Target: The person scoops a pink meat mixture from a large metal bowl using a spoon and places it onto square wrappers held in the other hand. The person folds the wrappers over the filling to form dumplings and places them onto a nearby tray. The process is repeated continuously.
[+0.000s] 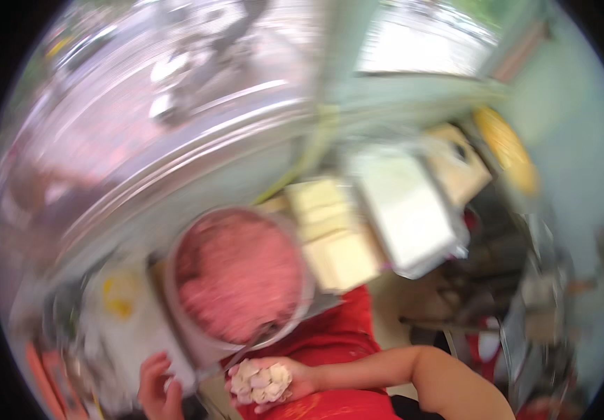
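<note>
My right hand [275,386] lies palm up over my red clothing, holding a small heap of pale folded dumplings [261,382]. My left hand [160,386] is to its left, with fingers curled; a small whitish spot shows between thumb and fingers, too blurred to name. Beyond both hands stands a large round bowl of pink minced meat [241,275], with a thin utensil [252,346] resting in its near edge. Right of the bowl are stacks of pale yellow square sheets, apparently dough wrappers [328,231].
A white block-shaped package [407,205] in clear plastic lies behind the wrappers, beside an opened cardboard box [457,165]. A yellow bag [506,149] is at the right wall. Left of the bowl is a whitish surface [144,331] with yellow bits. A metal-edged ledge [186,152] runs behind.
</note>
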### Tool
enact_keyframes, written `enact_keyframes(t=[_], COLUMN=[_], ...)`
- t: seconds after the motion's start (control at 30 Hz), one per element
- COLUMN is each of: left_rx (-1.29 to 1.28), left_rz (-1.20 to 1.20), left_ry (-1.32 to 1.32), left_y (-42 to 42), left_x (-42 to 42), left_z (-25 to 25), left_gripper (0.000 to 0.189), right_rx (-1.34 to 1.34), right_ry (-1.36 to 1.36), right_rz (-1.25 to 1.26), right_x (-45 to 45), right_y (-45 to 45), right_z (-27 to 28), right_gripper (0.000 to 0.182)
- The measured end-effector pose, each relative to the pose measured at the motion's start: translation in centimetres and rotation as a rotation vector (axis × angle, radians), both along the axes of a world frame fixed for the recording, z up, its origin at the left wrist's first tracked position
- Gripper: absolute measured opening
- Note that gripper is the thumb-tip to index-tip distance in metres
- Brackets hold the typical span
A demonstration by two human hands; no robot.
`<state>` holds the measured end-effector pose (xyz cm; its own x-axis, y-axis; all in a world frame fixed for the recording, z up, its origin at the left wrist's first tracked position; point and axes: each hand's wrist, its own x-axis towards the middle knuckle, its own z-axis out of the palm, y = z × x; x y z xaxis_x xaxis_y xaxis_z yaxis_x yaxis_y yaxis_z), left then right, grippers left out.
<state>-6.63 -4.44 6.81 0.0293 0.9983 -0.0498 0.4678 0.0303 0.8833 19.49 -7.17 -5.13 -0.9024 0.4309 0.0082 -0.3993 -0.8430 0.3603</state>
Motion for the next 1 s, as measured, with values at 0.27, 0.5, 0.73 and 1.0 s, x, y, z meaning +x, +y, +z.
enact_keyframes(t=[0.27, 0.5, 0.73, 1.0], left_rx=[0.029, 0.297, 0.343, 0.302], left_rz=[-0.071, -0.274, -0.331, -0.466], left_ry=[0.11, 0.091, 0.116, 0.066], left_y=[5.1, 9.4, 11.4, 10.9], left_x=[6.7, 10.5, 11.9, 11.5], left_z=[2.0, 2.4, 3.5, -0.9], left_gripper=[0.036, 0.034, 0.034, 0.043], right_rx=[-0.009, -0.211, -0.228, 0.023], right_ry=[-0.057, -0.285, -0.969, -1.847], right_rz=[-0.671, -1.625, -2.522, -2.386], right_x=[12.0, 23.6, 44.8, 71.3], right_y=[-6.8, -13.9, -29.5, -57.5], right_z=[-1.1, 4.0, 13.4, 19.0], right_gripper=[0.047, 0.04, 0.033, 0.03])
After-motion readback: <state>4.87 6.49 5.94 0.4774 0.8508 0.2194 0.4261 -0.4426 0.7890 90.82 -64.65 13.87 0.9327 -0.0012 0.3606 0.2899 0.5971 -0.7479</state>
